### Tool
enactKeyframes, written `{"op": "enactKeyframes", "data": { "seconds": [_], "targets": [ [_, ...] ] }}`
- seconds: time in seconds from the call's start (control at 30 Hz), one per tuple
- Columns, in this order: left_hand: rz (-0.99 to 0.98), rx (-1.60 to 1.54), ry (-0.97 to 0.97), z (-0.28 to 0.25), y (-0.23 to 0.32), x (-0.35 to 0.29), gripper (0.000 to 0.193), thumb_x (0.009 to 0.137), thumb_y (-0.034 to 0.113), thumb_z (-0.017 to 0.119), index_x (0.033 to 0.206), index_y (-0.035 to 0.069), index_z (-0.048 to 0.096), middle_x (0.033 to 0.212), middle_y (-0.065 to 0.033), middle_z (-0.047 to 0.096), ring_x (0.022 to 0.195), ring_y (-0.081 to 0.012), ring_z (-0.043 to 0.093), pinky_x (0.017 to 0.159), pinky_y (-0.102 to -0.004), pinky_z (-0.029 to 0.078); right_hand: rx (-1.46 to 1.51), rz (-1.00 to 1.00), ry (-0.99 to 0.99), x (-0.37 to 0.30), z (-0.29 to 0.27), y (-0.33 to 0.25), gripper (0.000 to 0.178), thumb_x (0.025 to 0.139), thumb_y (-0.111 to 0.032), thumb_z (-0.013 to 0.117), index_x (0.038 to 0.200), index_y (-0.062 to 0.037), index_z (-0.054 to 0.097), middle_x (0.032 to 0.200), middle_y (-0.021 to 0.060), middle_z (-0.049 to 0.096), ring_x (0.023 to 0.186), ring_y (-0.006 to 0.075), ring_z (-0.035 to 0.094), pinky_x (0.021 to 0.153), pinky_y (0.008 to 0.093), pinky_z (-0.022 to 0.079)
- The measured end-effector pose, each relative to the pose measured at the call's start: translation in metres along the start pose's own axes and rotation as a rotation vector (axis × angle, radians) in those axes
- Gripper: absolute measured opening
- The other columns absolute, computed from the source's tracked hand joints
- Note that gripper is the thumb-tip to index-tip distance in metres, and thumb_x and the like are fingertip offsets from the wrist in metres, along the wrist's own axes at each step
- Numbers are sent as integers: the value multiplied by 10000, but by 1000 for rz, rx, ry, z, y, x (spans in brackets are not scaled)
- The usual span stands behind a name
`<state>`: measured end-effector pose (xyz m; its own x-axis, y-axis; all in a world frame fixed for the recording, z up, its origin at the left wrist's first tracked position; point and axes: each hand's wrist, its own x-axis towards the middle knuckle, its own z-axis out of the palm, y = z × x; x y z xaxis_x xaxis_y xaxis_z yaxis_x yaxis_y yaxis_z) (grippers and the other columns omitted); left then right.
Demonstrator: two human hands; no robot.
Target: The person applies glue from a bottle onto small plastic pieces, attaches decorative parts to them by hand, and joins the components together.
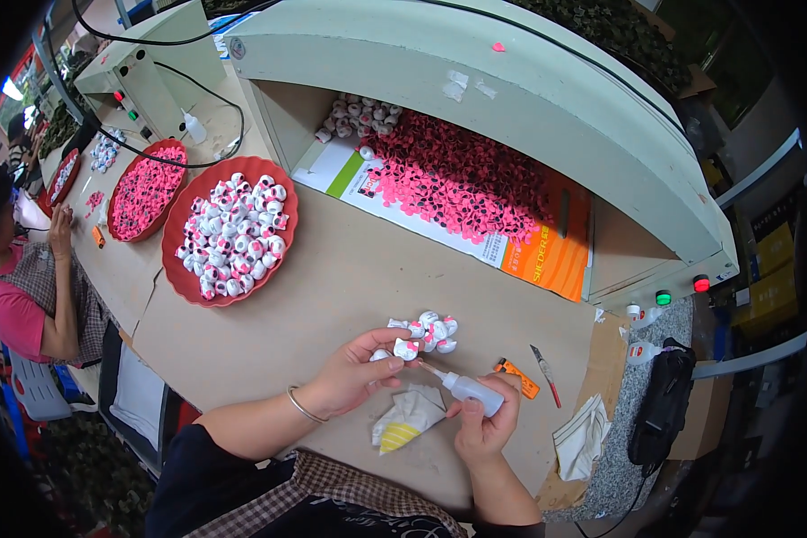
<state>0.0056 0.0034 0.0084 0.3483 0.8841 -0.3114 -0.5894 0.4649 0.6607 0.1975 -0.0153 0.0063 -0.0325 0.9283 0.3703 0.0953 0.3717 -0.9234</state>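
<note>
My left hand (342,377) pinches a small white piece with pink spots (405,349) between thumb and fingers. A translucent squeeze bottle (472,393) with a thin nozzle lies tilted in my right hand (489,427). The nozzle tip points at the white piece, close to it; whether they touch I cannot tell. Just beyond my left fingers sits a small cluster of similar white and pink pieces (438,334). A folded white and yellow cloth (409,418) rests on the table between my hands. Right of the bottle are an orange lighter (520,380) and a slim pointed knife (544,375).
A red scalloped bowl (172,260) of white pieces stands left, beside a red bowl (115,224) of pink pieces. Under a pale machine hood (350,56) lie many pink flower-shaped pieces (457,193). A white rag (583,437) and black pouch (663,403) are right. Another person (40,296) sits far left.
</note>
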Motion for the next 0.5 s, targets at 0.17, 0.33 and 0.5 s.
{"op": "enactKeyframes", "data": {
  "seconds": [0.17,0.33,0.5],
  "targets": [
    [-18,-17,3,2,1,0,339,826,25,486,1150,118,462,1148,-81,500,1010,-160,514,675,-190,459,-1,-21,58,2,3,1,235,812,-132,518,934,45,424,914,132,373,599,130,510,437,209,483],
    [-14,-13,-1,0,-1,0,338,824,18,486,1146,116,464,1146,-82,499,1001,-161,519,676,-191,464,-28,-13,49,1,3,2,233,812,-128,518,933,47,421,918,131,372,606,132,514,443,211,491],
    [-24,-19,-11,1,0,-2,336,828,22,481,1151,113,461,1158,-90,491,1002,-158,518,679,-189,462,-9,-1,59,2,3,1,230,809,-121,520,931,48,421,916,131,370,619,138,518,448,216,499]
  ]
}}
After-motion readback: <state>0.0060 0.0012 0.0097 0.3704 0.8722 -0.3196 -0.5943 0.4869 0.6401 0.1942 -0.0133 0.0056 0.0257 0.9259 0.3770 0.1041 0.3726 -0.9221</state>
